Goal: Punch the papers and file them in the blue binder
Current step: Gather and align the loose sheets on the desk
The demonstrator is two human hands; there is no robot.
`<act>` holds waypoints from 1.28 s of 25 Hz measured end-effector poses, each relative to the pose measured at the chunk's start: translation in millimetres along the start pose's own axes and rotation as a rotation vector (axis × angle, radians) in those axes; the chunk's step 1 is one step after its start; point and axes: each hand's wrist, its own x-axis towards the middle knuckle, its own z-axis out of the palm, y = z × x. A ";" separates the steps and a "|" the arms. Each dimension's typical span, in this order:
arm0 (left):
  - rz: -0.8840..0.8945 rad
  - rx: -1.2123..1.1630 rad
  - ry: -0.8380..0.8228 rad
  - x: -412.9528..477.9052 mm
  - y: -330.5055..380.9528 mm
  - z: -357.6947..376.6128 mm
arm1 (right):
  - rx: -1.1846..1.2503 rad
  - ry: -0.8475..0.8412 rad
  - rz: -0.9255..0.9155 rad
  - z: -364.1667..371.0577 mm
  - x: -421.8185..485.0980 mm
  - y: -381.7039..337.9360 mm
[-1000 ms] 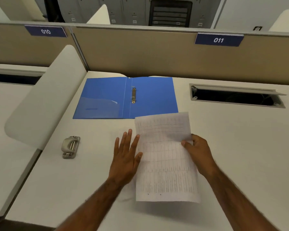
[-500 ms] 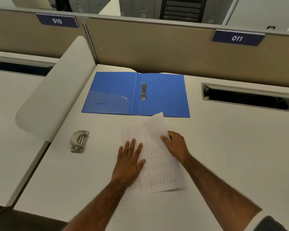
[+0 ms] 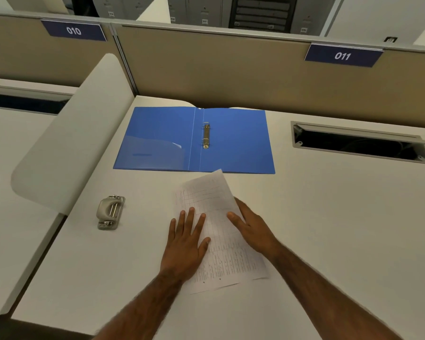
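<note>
On the white cubicle desk [image 3: 329, 217] the blue binder [image 3: 157, 138] lies open toward the back edge; the left hand [image 3: 185, 244] lies flat, fingers spread, the right hand [image 3: 252, 229] flat on the papers [image 3: 227, 256], which could skew under uneven pressure, far from the punch [image 3: 110, 212] at the left edge

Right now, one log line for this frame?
phase: squaring papers | left hand flat on papers | right hand on right edge | punch untouched, left | binder open, rings empty

Both hands — left hand [image 3: 185, 244], right hand [image 3: 252, 229] — press printed white paper sheets [image 3: 221, 231] flat before the open blue plastic ring binder [image 3: 238, 141].
</note>
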 end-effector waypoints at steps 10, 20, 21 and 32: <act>-0.062 -0.043 0.038 -1.7 10.8 1.9 | 0.651 0.129 0.416 5.2 -77.4 38.7; 0.121 0.017 -0.018 7.9 7.3 -1.6 | 0.307 0.125 0.295 -22.9 -14.2 2.6; 0.096 -0.019 -0.022 9.0 8.0 -6.6 | 0.280 0.158 0.268 -21.8 -15.8 1.4; -0.199 -1.526 -0.045 24.6 35.5 -139.7 | 0.794 0.134 0.038 -84.5 -52.6 -13.3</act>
